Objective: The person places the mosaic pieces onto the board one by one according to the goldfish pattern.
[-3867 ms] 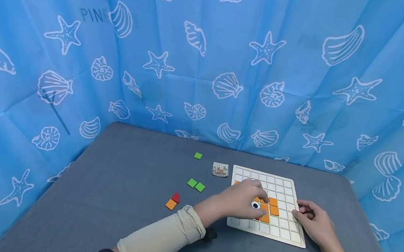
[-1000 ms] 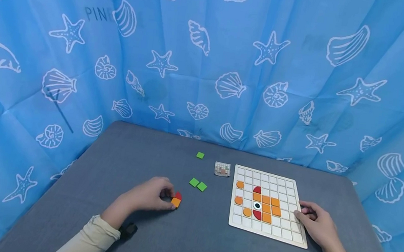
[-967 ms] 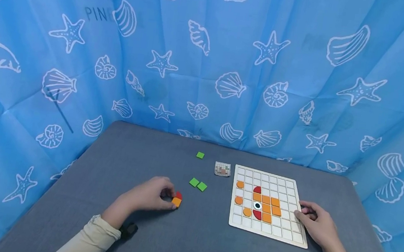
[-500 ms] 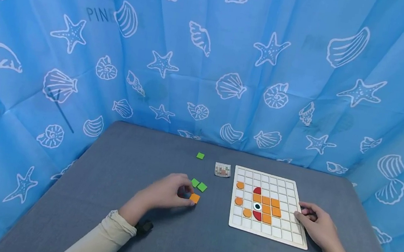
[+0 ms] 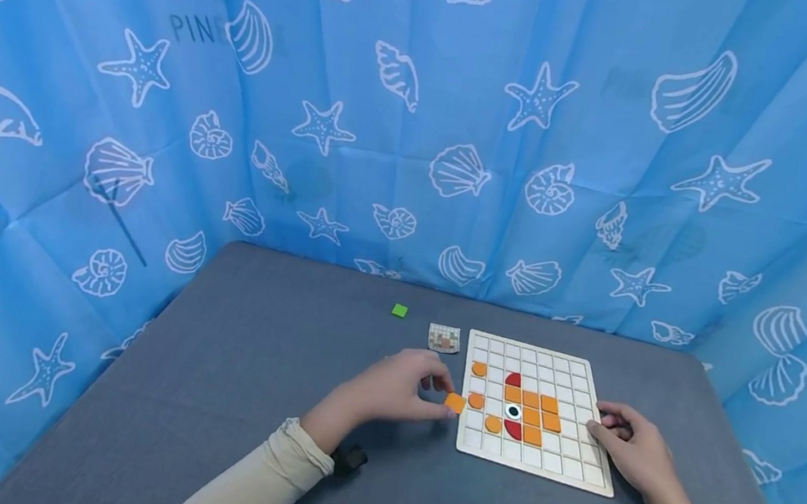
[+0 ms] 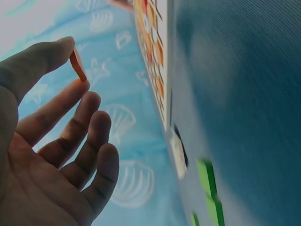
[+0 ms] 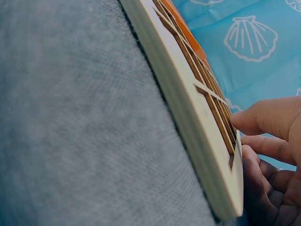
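In the head view my left hand [image 5: 402,386] pinches an orange square tile [image 5: 455,403] at the left edge of the white grid board [image 5: 573,470]. The left wrist view has that tile [image 6: 77,64] edge-on between thumb and index fingertip, other fingers loosely bent. My right hand [image 5: 629,444] holds the board's right edge, thumb on top; the right wrist view shows its thumb [image 7: 256,117] on the rim and fingers curled beside it. On the board lie several orange squares [image 5: 532,417], orange discs [image 5: 493,424], two red rounded pieces [image 5: 513,429] and an eye tile [image 5: 513,412].
A small printed pattern card [image 5: 444,339] lies left of the board's far corner. One green tile [image 5: 400,310] sits farther back; more green tiles [image 6: 207,178] show in the left wrist view. Grey cloth [image 5: 275,312] covers the table, with a blue shell-print curtain [image 5: 420,119] behind.
My left hand took the orange square from the table at left and carried it right to the board's edge, now covering two green tiles. The loose red piece is out of sight. Right hand unmoved.
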Available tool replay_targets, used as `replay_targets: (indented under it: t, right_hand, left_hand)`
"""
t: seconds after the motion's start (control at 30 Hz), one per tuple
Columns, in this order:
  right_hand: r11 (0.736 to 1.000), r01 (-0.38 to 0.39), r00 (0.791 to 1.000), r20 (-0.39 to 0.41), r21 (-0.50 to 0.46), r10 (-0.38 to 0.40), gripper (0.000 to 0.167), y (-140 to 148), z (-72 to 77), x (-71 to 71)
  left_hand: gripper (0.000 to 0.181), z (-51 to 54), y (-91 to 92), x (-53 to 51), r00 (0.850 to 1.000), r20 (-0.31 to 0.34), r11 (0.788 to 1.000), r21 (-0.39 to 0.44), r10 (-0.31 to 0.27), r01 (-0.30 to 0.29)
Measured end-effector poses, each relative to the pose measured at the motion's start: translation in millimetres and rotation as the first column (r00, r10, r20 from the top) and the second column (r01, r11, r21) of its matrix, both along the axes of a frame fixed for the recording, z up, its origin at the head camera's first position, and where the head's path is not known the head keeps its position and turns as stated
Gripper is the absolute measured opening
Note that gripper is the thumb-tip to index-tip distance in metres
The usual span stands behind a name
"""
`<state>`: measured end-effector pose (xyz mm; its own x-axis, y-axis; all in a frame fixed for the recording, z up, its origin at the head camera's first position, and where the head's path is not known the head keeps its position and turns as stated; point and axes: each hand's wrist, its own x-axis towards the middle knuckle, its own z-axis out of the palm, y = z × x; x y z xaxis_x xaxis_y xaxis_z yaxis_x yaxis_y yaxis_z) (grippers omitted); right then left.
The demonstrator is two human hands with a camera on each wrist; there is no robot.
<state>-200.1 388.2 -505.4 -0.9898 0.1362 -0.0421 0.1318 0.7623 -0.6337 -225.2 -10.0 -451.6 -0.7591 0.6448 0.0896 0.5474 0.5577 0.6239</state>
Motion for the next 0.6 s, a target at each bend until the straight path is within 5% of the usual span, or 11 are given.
replay_targets:
  t: [0.27,0.6]
  right_hand:
    - [1.000,0.013,1.000,0.006,0.001,-0.013,0.054,-0.2,-0.4,-0.5]
    - [1.000,0.007,1.000,-0.012,0.001,-0.007,0.053,-1.1,-0.1,0.9]
  left_hand:
    - [0.024,5.8,39.6,-2.4,0.996,-0.045,0.997,0.022,-0.074,0.075]
    - [0.026,2.8,85.5,-13.4,0.992,-0.073,0.995,-0.019,-0.100,0.099]
